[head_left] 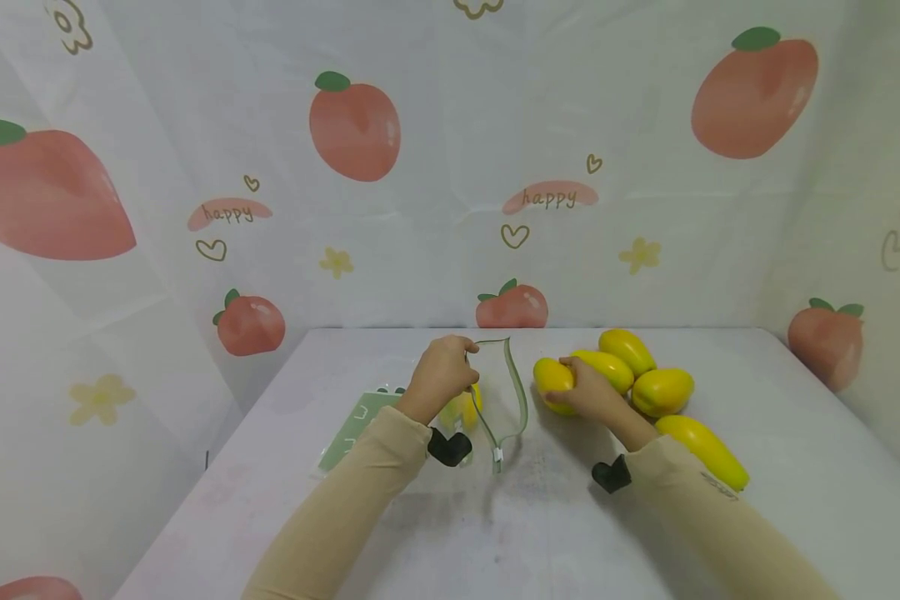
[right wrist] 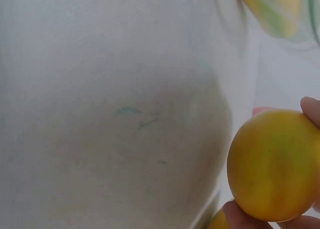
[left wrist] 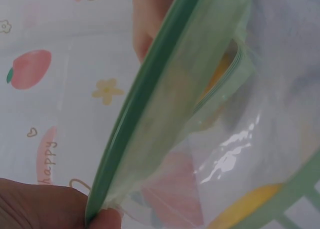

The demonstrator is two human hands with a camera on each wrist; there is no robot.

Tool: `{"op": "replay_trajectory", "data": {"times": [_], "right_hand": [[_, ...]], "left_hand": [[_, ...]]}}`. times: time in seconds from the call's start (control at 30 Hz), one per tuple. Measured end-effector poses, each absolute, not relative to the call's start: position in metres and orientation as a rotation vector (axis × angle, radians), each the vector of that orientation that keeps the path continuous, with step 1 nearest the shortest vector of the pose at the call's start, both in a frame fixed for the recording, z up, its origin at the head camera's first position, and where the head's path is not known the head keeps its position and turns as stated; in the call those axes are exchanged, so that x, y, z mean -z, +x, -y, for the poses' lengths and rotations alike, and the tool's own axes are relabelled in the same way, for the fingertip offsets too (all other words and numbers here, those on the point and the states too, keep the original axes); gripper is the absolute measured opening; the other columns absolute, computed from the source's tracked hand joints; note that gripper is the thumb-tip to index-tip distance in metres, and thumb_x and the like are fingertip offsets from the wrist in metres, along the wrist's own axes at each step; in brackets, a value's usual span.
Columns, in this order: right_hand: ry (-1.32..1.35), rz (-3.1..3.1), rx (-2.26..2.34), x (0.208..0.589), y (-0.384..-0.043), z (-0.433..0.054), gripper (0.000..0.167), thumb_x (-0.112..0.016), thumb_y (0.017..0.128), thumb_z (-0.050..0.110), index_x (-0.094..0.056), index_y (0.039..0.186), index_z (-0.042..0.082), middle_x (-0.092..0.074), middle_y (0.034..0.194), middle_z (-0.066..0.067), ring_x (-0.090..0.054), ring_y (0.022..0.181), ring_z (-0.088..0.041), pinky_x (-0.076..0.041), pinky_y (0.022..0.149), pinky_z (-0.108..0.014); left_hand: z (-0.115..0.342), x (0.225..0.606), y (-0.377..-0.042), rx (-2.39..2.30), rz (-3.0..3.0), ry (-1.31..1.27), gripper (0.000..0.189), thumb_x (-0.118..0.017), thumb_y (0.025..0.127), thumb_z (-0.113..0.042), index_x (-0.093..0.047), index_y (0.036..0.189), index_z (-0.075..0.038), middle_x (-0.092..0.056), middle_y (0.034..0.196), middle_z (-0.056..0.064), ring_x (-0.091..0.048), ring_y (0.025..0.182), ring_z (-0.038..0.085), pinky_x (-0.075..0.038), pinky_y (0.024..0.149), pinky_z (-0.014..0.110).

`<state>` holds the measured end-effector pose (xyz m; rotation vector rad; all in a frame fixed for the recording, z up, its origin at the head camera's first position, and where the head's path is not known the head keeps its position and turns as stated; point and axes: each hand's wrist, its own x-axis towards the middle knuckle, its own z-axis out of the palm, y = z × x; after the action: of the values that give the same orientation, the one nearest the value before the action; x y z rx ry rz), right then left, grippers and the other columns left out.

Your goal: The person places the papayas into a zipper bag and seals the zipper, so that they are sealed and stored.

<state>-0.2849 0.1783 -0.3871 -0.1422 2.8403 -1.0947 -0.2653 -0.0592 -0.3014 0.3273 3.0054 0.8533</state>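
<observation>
My left hand (head_left: pixel 444 375) pinches the green rim (left wrist: pixel 135 109) of a clear zip bag (head_left: pixel 522 400), whose mouth gapes to the right. Inside the bag lies a yellow mango (head_left: pixel 461 410), partly hidden by the left hand and wrist. To the right of the bag, my right hand (head_left: pixel 598 398) grips another yellow mango (head_left: pixel 552 382), fingers and thumb around its sides. In the right wrist view this mango (right wrist: pixel 272 166) fills the lower right, with fingertips at its edges.
Several more mangoes (head_left: pixel 662 392) lie behind and beside the right hand, one long mango (head_left: pixel 705 450) by the right sleeve. A flat green sheet in clear plastic (head_left: pixel 360 425) lies left of the bag, partly under the left forearm. A printed curtain (head_left: pixel 435 233) hangs behind the table.
</observation>
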Motion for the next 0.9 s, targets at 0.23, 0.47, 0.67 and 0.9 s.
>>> {"op": "replay_trajectory", "data": {"times": [0.23, 0.47, 0.67, 0.9], "right_hand": [[-0.168, -2.832, 1.137, 0.380, -0.277, -0.185, 0.077, -0.068, 0.088, 0.036, -0.032, 0.146, 0.001, -0.038, 0.145, -0.030, -0.045, 0.120, -0.043, -0.036, 0.104, -0.060], [-0.235, -2.875, 1.188, 0.374, -0.268, -0.192, 0.078, -0.069, 0.087, 0.039, -0.034, 0.145, 0.000, -0.042, 0.142, -0.030, -0.048, 0.116, -0.041, -0.040, 0.101, -0.058], [-0.248, -2.879, 1.206, 0.365, -0.259, -0.196, 0.080, -0.068, 0.087, 0.042, -0.032, 0.147, 0.002, -0.039, 0.146, -0.028, -0.046, 0.120, -0.041, -0.039, 0.102, -0.059], [-0.310, -2.926, 1.250, 0.352, -0.246, -0.196, 0.079, -0.070, 0.087, 0.041, -0.034, 0.147, 0.003, -0.043, 0.143, -0.027, -0.051, 0.114, -0.039, -0.044, 0.097, -0.055]], "left_hand": [[0.059, 0.302, -0.265, -0.861, -3.004, 0.333, 0.047, -0.061, 0.080, 0.004, -0.065, 0.126, -0.007, -0.062, 0.058, 0.001, -0.060, 0.050, 0.010, -0.042, 0.050, 0.021], [0.059, 0.303, -0.266, -0.865, -3.008, 0.337, 0.047, -0.062, 0.080, 0.004, -0.065, 0.125, -0.007, -0.062, 0.058, 0.000, -0.060, 0.050, 0.009, -0.042, 0.049, 0.021], [0.060, 0.303, -0.264, -0.876, -3.015, 0.343, 0.046, -0.062, 0.079, 0.003, -0.065, 0.125, -0.006, -0.062, 0.056, 0.001, -0.061, 0.051, 0.010, -0.042, 0.051, 0.021], [0.059, 0.303, -0.263, -0.880, -3.016, 0.348, 0.046, -0.062, 0.079, 0.003, -0.065, 0.124, -0.006, -0.061, 0.056, 0.001, -0.061, 0.051, 0.010, -0.041, 0.051, 0.021]]}}
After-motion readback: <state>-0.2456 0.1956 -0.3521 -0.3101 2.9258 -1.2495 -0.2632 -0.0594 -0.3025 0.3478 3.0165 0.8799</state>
